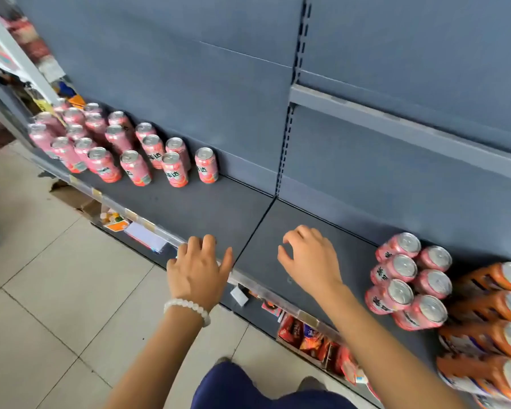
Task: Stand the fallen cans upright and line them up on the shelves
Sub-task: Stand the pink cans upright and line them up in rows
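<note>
Your left hand (pixel 199 268) is hovering over the front edge of the grey shelf (pixel 207 208), fingers loosely spread and relaxed, holding nothing; a white bead bracelet (pixel 188 309) is sitting on that wrist. Your right hand (pixel 309 261) is reaching out over the bare shelf board just beside it, fingers gently curved downward, thumb apart, also gripping nothing. Whether its fingertips are touching the board you cannot tell.

Well beyond your left hand, up and to its left, a large group of pink cans (pixel 109 146) is standing upright in loose, uneven rows against the back panel; the nearest of them, a single pink can (pixel 206 165), is standing apart from the rest. To the right of your right hand, a tighter cluster of pink cans (pixel 409 280) is standing upright, touching one another, and just past that cluster orange cans (pixel 496 329) are crowding the shelf's far right end.

Below your hands, under the shelf's front rail, snack packets (pixel 307 335) are lying on a lower level, and the tiled floor (pixel 50 290) is spreading out to the left of your left arm.
</note>
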